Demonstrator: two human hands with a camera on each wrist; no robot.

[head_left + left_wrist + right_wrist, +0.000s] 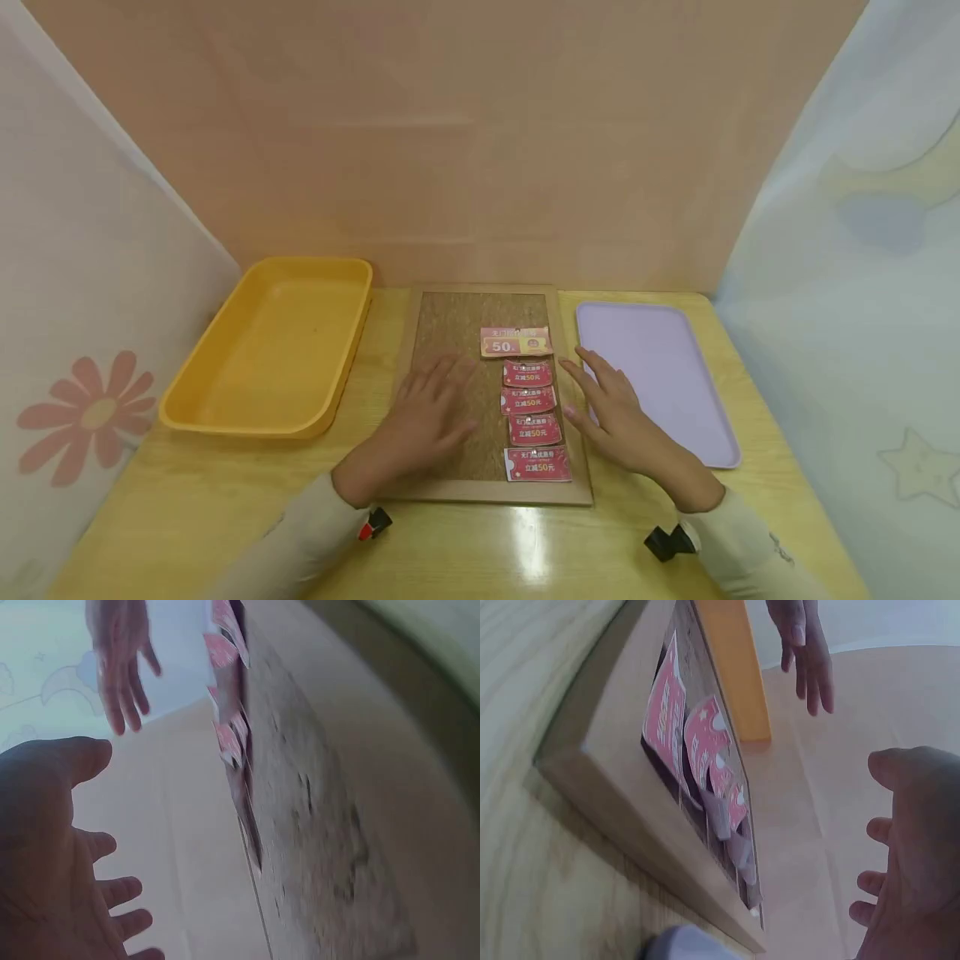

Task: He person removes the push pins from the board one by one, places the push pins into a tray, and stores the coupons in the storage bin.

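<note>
A wood-framed cork board (457, 321) lies on the table, with a column of red paper coupons down its right half. The topmost coupon (516, 342) is wider than the others; the lowest coupon (537, 465) sits near the front frame. Small shiny spots, like pin heads, show at the coupons' upper edges. Over the board's left part is my left hand (423, 417), slightly blurred, fingers extended and holding nothing. My right hand (615, 412) hovers by the board's right edge, fingers spread and empty. Both wrist views show the coupons (229, 735) (666, 716) curling up from the cork.
An orange-yellow tray (341, 392) stands left of the board. To the right lies a flat lilac tray (675, 367), partly behind my right hand. A peach-coloured wall (480, 167) rises behind the table, with pale patterned panels (97, 250) at both sides.
</note>
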